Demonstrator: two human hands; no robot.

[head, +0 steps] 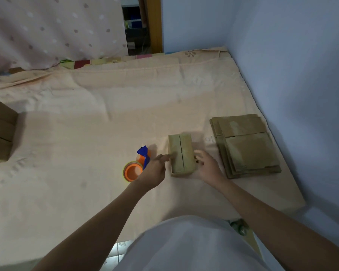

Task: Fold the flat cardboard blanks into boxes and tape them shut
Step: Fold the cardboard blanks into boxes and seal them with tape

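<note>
Box: we see a small folded brown cardboard box [181, 153] lying on the peach bedsheet [86, 114], its two top flaps meeting along a dark centre seam that runs from 12 to 6 o'clock.
Left hand: our left hand [155, 171] sits at the box's 9 o'clock side, fingers stretched fairly straight with the tips touching the box's left wall; it grips nothing.
Right hand: our right hand [205, 167] is at the box's 3 o'clock side, fingers curled against the right wall near the lower corner, holding the box.
Tape dispenser: an orange and blue tape dispenser with a yellowish roll [136, 167] lies just beside the left hand, at its 9 o'clock.
Flat blanks: a stack of flat brown cardboard blanks [245, 145] lies at 3 o'clock of the box, near the blue wall [301, 75].
Finished boxes: brown closed cardboard boxes [0, 130] stand well apart at 9 o'clock, at the frame edge.
</note>
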